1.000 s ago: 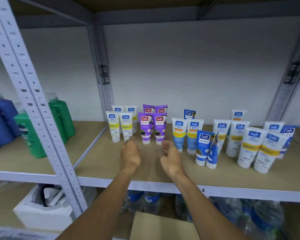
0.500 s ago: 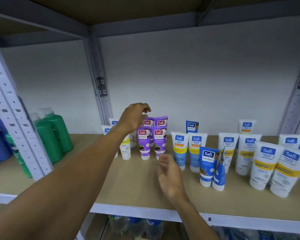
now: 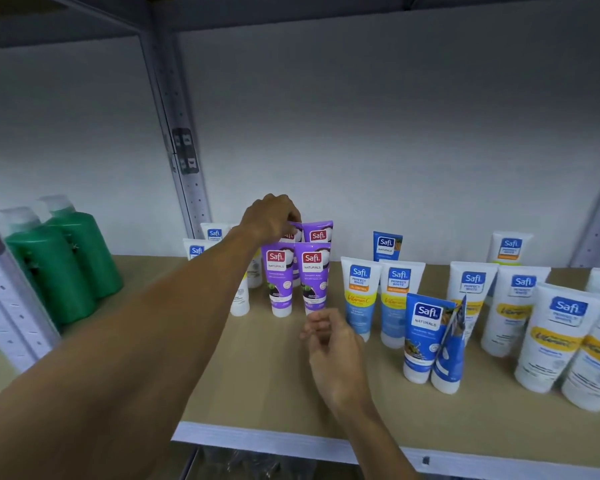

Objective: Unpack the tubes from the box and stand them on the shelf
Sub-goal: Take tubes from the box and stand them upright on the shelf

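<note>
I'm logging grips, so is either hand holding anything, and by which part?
The left hand pinches the rear left purple tube by its top edge. The right hand holds nothing.

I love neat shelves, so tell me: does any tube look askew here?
Yes. Near the front, the sideways blue tube shows only its edge and leans against the blue Naturals tube beside it, while neighbouring tubes show their labels squarely.

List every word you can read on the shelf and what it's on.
"Safi NATURALS": purple tubes and the blue tube.
"Safi PERFECT WHITE", "Vitamin C": white-and-blue tubes.
Fine print on all tubes: too small to read.
Green bottles: no readable text.
</note>
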